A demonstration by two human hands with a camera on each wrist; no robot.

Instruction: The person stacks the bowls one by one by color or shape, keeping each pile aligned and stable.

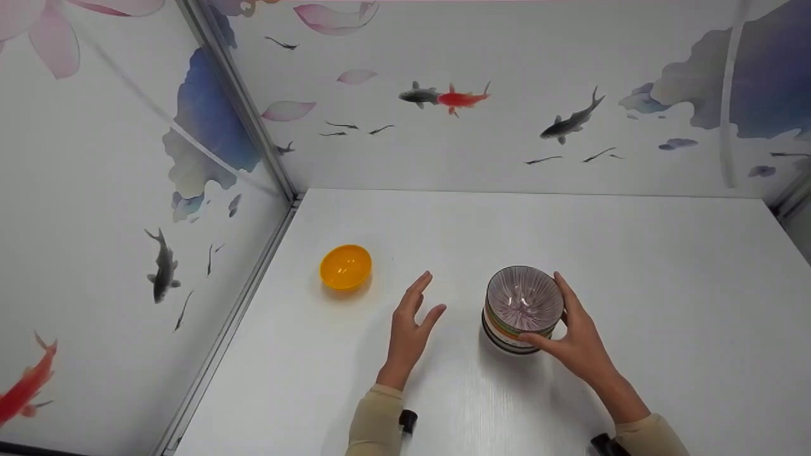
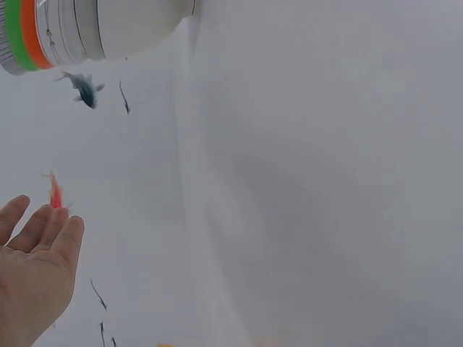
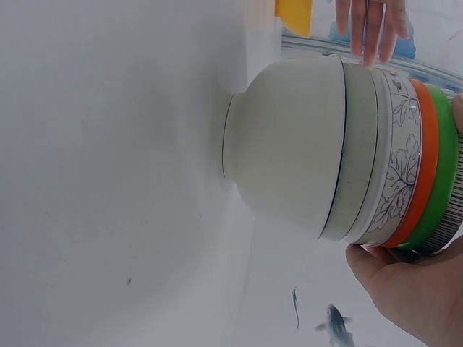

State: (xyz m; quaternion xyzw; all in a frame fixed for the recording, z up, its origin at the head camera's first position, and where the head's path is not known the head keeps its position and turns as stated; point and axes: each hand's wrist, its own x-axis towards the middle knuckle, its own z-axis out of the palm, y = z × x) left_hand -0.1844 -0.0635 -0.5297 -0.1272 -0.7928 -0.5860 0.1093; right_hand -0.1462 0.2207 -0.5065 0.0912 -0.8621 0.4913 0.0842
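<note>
A stack of nested bowls stands upright on the white table, topped by a purple bowl with fine radiating lines. In the right wrist view, the layers show a large off-white bowl at the bottom, then pale ones, an orange rim, a green rim and the striped top bowl. My right hand grips the upper bowls from the right, thumb in front and fingers behind. My left hand hovers left of the stack, fingers extended and thumb apart, touching nothing. Beyond it sits a small yellow-orange bowl.
A white back wall and a left side wall, both printed with fish and petals, border the table. A metal corner strip joins them. Dark straps show near both cuffs.
</note>
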